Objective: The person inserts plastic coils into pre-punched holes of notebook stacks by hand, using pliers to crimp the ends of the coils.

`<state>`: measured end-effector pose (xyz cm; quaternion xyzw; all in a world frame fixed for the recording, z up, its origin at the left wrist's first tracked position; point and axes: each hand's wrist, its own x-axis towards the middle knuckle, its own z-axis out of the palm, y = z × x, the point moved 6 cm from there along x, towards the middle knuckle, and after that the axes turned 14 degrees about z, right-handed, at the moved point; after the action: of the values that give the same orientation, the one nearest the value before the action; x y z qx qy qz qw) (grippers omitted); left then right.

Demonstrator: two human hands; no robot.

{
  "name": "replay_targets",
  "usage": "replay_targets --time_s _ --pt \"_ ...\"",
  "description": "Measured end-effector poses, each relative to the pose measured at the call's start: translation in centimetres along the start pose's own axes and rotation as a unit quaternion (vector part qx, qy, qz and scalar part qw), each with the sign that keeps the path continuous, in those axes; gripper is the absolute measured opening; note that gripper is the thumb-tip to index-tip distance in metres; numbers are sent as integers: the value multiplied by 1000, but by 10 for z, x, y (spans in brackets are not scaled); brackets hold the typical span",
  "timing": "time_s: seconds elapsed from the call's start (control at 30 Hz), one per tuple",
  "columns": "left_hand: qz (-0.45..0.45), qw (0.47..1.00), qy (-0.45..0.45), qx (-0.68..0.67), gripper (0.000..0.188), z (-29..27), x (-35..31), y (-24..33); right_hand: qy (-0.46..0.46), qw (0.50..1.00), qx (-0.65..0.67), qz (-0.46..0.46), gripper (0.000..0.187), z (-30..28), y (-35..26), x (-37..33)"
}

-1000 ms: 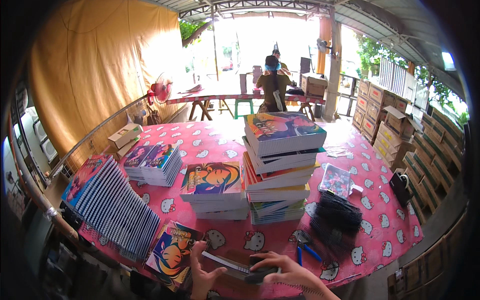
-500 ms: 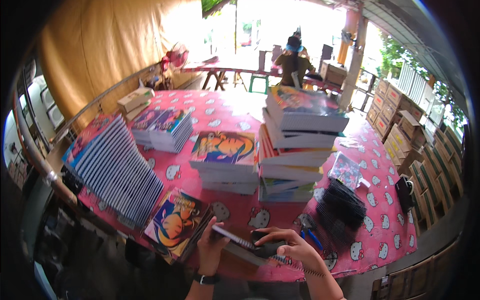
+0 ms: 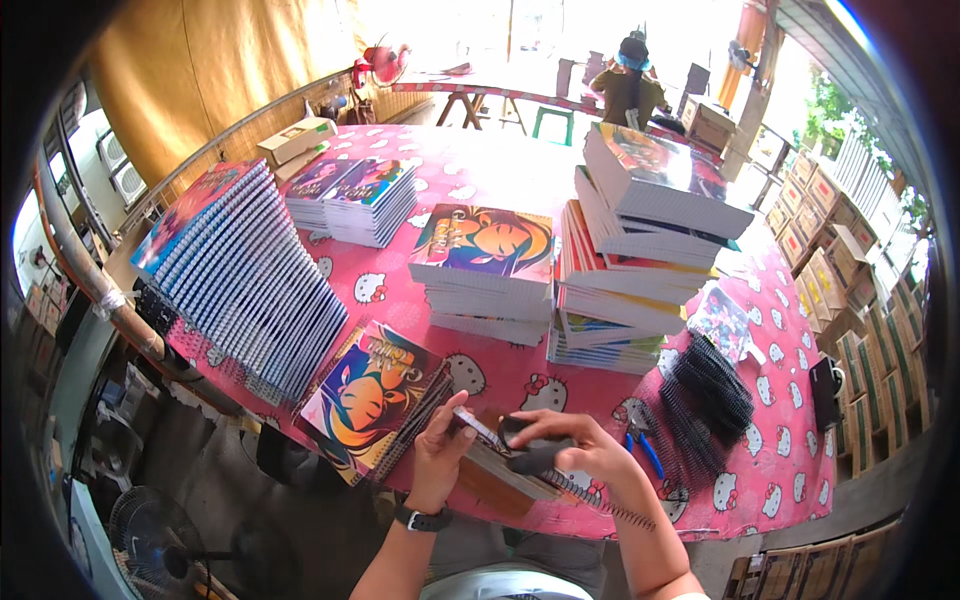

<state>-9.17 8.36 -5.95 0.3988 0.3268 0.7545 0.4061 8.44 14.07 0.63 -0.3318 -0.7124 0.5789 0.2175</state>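
Observation:
My left hand (image 3: 440,450), with a black watch on the wrist, is closed around the upper end of a thin notebook (image 3: 478,428) held on its edge, spine up. A black spiral coil (image 3: 620,512) runs along that spine and its loose tail sticks out past the notebook's lower right end. My right hand (image 3: 575,440) curls over the spine, around something dark (image 3: 530,455) at the fingertips that I cannot make out. Beneath the notebook is a brown block-like edge (image 3: 495,490). Left of my left hand lies a pile of coil-bound notebooks (image 3: 375,400) with a colourful cartoon cover.
Tall book stacks (image 3: 650,240) and a lower stack (image 3: 485,250) stand mid-table. At left leans a row of coil-bound notebooks (image 3: 245,270). Blue-handled pliers (image 3: 645,455) and a bundle of black coils (image 3: 705,405) lie right. Someone (image 3: 630,85) works at a far table.
The view has tilted, so the table sits higher and more floor shows, with a fan at lower left. Both hands stay at the notebook, the right one still over its spine.

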Motion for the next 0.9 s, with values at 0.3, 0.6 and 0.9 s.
replay_targets --time_s 0.3,0.6,0.9 --pt "21 999 -16 21 50 -10 -4 -7 -12 997 -74 23 44 4 -3 25" --pt "17 999 -18 28 47 -8 -3 -4 -25 998 11 55 47 6 18 34" --pt "47 991 -90 83 37 1 10 9 267 866 -416 79 62 -53 47 -12"
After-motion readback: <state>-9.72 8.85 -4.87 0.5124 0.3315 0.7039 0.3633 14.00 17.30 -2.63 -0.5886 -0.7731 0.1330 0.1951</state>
